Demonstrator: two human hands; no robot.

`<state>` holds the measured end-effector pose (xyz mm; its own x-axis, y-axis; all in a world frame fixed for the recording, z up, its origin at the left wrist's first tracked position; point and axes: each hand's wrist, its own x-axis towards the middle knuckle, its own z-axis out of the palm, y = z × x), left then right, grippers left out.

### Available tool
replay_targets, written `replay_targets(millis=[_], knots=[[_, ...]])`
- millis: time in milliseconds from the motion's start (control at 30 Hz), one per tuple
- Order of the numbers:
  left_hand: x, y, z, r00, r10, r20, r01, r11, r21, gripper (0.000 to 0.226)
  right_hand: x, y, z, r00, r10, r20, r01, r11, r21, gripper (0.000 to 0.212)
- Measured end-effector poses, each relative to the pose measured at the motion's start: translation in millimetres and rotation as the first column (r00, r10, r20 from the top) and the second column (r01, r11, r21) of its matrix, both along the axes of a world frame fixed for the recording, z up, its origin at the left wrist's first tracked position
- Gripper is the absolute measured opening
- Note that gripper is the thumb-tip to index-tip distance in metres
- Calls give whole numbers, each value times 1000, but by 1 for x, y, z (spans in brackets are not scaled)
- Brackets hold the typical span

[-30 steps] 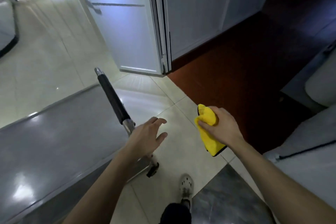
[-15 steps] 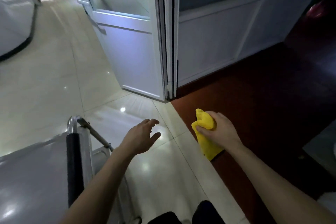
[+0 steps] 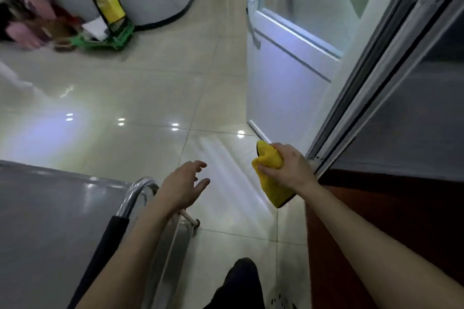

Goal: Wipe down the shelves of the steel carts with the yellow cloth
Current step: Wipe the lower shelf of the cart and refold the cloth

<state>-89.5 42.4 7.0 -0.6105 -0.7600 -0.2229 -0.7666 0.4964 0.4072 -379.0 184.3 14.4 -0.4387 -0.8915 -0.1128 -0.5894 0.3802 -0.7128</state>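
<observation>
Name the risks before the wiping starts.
The left hand hovers open by the cart handle, gripping nothing, so the cart may roll on the glossy floor once wiped. The open door stands close ahead, where a rolling cart could strike it. The yellow cloth is bunched in the right hand, so it may wipe poorly.

The glossy tiled floor (image 3: 150,88) carries the steel cart (image 3: 50,221) and a green-based yellow stand (image 3: 110,7).

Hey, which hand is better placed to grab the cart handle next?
Probably the left. The left hand is open and empty, right beside the cart handle, while the right hand grips the yellow cloth farther from it.
</observation>
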Motion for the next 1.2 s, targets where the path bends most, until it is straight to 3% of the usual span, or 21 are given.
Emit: replay_targets(millis=[200, 433, 667, 833, 1000, 1100, 1200], knots=[[-1, -107, -19, 965, 258, -44, -257, 966, 39, 49, -13, -184, -11, 963, 269, -18, -269, 963, 8, 68], [-17, -246, -19, 916, 400, -38, -394, 913, 106, 49, -14, -370, -4, 900, 435, -15, -434, 900, 30, 66], [-1, -364, -2, 799, 591, -113, -570, 803, 174, 45, 20, -548, -2, 760, 648, -50, -645, 762, 61, 71], [27, -438, -10, 593, 762, -261, -673, 647, 360, 47, 87, -676, -12, 538, 842, -44, -841, 539, 42, 72], [67, -470, -5, 306, 902, -304, -800, 417, 432, 56, 180, -758, -10, 281, 959, 39, -960, 281, 9, 85], [94, -468, -5, 112, 942, -316, -861, 251, 443, 55, 245, -775, -10, 82, 994, 71, -996, 83, -11, 104], [126, -457, -12, -76, 947, -312, -884, 81, 460, 55, 306, -779, -18, -140, 985, 102, -990, -138, -30, 101]])
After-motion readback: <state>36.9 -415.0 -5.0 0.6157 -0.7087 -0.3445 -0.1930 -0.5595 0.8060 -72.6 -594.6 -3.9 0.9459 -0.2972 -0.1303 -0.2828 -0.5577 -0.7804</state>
